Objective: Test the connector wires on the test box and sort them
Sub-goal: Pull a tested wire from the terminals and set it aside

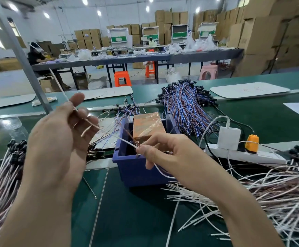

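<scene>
Both hands hold 1 thin white wire (116, 137) above the green table (136, 220). Left hand (59, 136) is raised, fingers curled, pinching the wire partway along; the free end sticks up and away to the upper left. Right hand (171, 152) pinches the wire's lower end between thumb and forefinger, right at the near left rim of the blue bin (136, 170). Test box (148, 126), wrapped in orange-brown tape, sits inside the bin, just behind the right hand. Left pile (2, 175) of white-brown wires with black connectors lies by the left forearm; right pile (269, 196) spreads under the right forearm; blue-purple pile (186, 106) lies behind the bin. Power strip (262, 155) with a white charger (229, 138) lies right of the bin.
</scene>
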The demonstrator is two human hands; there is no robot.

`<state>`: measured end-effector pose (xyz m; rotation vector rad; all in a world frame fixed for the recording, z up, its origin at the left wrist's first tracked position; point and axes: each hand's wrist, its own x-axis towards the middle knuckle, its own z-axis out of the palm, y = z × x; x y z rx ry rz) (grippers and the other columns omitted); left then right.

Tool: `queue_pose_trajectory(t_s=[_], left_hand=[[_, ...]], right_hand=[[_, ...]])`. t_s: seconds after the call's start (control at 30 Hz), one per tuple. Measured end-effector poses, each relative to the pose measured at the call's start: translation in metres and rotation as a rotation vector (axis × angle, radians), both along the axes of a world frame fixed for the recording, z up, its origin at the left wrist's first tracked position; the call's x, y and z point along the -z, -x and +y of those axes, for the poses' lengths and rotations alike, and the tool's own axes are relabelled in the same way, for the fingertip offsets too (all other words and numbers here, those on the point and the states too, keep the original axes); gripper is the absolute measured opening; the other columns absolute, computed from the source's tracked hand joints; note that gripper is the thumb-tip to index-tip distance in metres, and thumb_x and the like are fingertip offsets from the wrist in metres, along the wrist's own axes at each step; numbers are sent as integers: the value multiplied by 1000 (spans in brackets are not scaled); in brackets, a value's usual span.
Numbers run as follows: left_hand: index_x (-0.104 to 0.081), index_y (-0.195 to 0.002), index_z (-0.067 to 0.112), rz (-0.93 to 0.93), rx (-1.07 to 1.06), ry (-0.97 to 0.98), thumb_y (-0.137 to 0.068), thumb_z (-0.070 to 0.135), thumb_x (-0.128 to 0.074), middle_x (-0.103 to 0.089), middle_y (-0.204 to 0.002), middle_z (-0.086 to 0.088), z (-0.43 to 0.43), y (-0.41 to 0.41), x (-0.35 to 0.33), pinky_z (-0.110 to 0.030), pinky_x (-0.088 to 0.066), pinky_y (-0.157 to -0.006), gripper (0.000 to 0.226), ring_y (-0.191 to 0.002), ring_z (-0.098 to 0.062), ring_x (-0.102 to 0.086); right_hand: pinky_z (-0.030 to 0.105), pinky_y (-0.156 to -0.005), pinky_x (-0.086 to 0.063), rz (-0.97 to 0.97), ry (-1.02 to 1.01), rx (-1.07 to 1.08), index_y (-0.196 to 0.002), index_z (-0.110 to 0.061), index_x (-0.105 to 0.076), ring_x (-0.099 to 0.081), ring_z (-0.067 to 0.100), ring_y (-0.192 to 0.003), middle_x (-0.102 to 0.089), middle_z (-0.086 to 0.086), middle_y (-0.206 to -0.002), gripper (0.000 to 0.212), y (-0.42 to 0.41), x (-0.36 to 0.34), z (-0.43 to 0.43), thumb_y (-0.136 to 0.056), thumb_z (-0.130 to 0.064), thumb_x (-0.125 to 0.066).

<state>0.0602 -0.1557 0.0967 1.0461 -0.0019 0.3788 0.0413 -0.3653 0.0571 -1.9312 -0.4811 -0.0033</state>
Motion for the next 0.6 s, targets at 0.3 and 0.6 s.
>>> queue_pose_trajectory(t_s=[0.3, 0.6], left_hand=[[-61, -105, 22, -24, -215, -263, -106, 24, -44, -35, -50, 9, 23, -9, 8, -17, -43, -46, 17, -41, -4, -36], [-76, -91, 37, -70, -246, -647, -98, 32, -61, -57, -52, 8, 12, 0, 19, -17, -49, -57, 17, -42, -7, -49]], right_hand=[[11, -40, -30, -52, -80, 95, -95, -27, -65, -32, 3, -38, -76, -6, -76, 12, -2, -5, -20, -102, -30, -56], [10, -39, -27, -184, -215, 425, -103, -32, -72, -31, 3, -38, -46, -12, -46, 15, -7, -4, -34, -101, -34, -57]])
